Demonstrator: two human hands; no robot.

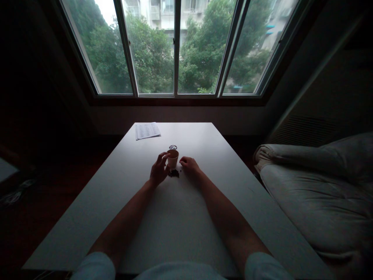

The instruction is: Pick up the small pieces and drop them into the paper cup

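A small paper cup [173,160] stands upright on the white table, its mouth facing up. My left hand [159,170] grips it from the left, with fingers at the rim and the thumb lower on the side. Just in front of the cup's base lies a little heap of dark bits [174,174], too small to name. To the right of the cup, my right hand [190,165] is closed, fingers curled together, and whatever they may hold is hidden. One loose dark speck [180,170] lies beside it. Behind the cup is a dark-outlined, ring-like thing [173,147].
Printed papers [148,131] lie at the table's far left corner. The white table [180,225] reaches toward a wide window [175,50]. A padded, cloth-covered seat or bed [309,186] stands along the right side. Some pale tangled items [16,192] lie on the dark floor at left.
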